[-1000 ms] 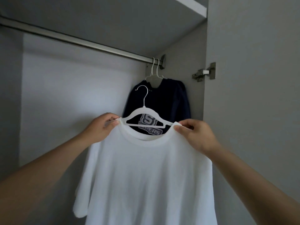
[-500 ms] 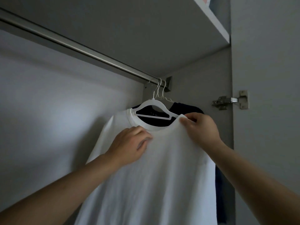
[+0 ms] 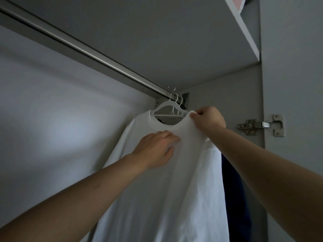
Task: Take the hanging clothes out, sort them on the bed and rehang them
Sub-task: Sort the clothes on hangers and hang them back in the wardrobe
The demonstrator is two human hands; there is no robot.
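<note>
White T-shirt, creased, on white hanger

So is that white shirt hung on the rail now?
Yes: the shirt's hanger hooks over the rail.

The white T-shirt hides nearly all of the dark blue garment behind it, leaving only a strip at its right side; the T-shirt's hem runs off the bottom edge; the metal hook is blurred, so whether it sits on the rail cannot be told; something pink on the shelf is cut off by the top edge.
</note>
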